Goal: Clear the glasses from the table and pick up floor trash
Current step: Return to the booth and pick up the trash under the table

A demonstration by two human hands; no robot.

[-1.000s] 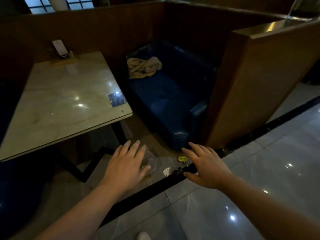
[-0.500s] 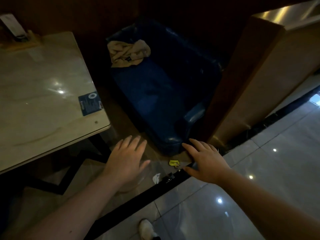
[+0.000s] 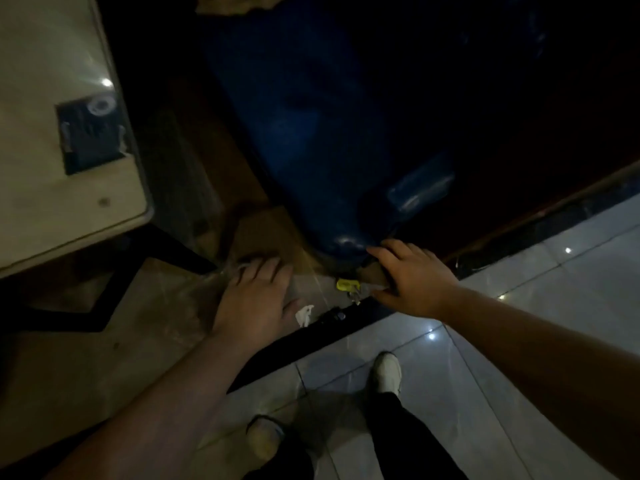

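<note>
My left hand (image 3: 254,303) reaches palm-down over the floor beside the table leg. A clear glass (image 3: 221,277) shows faintly under its fingers and seems held from above. My right hand (image 3: 412,275) hovers open with fingers spread at the sofa's front corner. Between the hands, trash lies on the floor: a yellow scrap (image 3: 343,284), a crumpled white paper (image 3: 304,315) and a small dark piece (image 3: 337,315). The white paper lies just right of my left thumb. The yellow scrap lies just left of my right hand.
A pale marble table (image 3: 104,202) with a dark sticker (image 3: 90,133) overhangs on the left, above its black metal base (image 3: 114,292). A blue sofa (image 3: 329,133) stands ahead. A black floor strip (image 3: 294,348) edges the shiny tiles. My shoes (image 3: 388,372) stand below.
The view has tilted down and closer to the floor. Both hands have lowered toward the floor trash, and the glass moved along under my left hand. My feet have come into view.
</note>
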